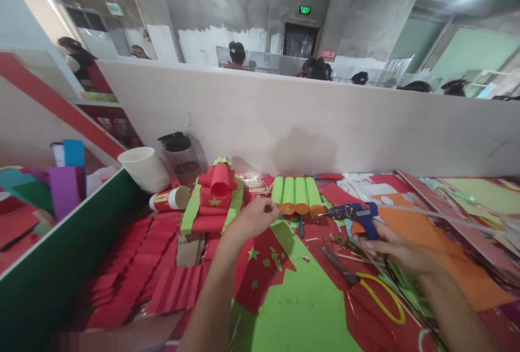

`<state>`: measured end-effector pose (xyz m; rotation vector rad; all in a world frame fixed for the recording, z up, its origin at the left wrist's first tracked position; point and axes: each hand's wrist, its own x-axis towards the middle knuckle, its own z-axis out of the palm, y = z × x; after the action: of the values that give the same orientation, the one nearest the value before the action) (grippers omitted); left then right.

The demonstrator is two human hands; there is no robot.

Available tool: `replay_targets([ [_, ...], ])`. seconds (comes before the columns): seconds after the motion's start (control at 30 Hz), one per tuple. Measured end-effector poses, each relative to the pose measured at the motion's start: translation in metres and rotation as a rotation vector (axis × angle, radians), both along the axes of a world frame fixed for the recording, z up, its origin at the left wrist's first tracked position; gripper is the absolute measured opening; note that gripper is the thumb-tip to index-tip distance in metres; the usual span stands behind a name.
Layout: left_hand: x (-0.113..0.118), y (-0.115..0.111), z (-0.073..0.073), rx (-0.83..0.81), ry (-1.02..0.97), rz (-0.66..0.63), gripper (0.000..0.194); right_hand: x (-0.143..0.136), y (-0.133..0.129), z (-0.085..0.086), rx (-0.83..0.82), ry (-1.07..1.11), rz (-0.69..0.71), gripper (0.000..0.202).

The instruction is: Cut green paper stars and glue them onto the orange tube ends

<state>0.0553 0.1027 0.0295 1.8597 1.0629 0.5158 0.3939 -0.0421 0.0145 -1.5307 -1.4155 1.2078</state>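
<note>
My right hand (pixel 400 246) is wrapped round the handle of a blue hot glue gun (pixel 359 211), its nozzle pointing left. The nozzle tip is close to the right end of a row of several light green paper rolls (pixel 296 192) with orange rounded pieces (pixel 301 209) along their front. At the left end of that row, my left hand (pixel 255 216) has its fingertips pinched together; what they hold, if anything, is too small to make out. Below lie a green paper sheet (pixel 300 298) and red paper (pixel 264 254) with small green stars and scraps.
Scissors with yellow handles (pixel 382 300) lie near my right hand. A red and green paper model (pixel 215 195), folded red strips (pixel 134 265), a glue bottle (pixel 168 199), a white cup (pixel 144 169) and a lidded jug (pixel 181 157) stand left. A white partition (pixel 244 124) rises behind.
</note>
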Motion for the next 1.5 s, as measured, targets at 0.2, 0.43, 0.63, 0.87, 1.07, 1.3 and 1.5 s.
replay_targets([
  [0.2,0.003,0.002,-0.003,0.021,0.027,0.003,0.019,0.008,0.009,-0.022,-0.158,-0.368,-0.126,0.029],
  [0.43,0.004,0.000,-0.001,0.020,0.078,0.009,0.017,0.017,0.019,-0.036,0.055,-0.844,-0.008,0.032],
  [0.63,0.006,0.000,-0.002,0.022,0.078,0.003,0.015,0.013,0.027,-0.035,-0.131,-1.128,0.037,0.038],
  [0.87,0.006,-0.001,0.001,-0.030,0.052,-0.010,0.014,0.011,0.052,-0.006,0.306,-1.125,0.056,0.051],
  [1.07,0.004,0.000,-0.002,-0.029,0.016,-0.035,0.017,-0.023,0.112,-0.015,0.685,-1.077,0.226,0.081],
  [1.3,0.002,0.001,0.000,-0.033,-0.021,-0.033,0.017,-0.047,0.138,-0.015,0.865,-1.022,0.358,0.081],
  [1.5,0.000,-0.005,0.020,-0.049,-0.080,0.019,0.016,-0.072,0.123,0.028,0.868,-0.942,0.314,0.075],
])
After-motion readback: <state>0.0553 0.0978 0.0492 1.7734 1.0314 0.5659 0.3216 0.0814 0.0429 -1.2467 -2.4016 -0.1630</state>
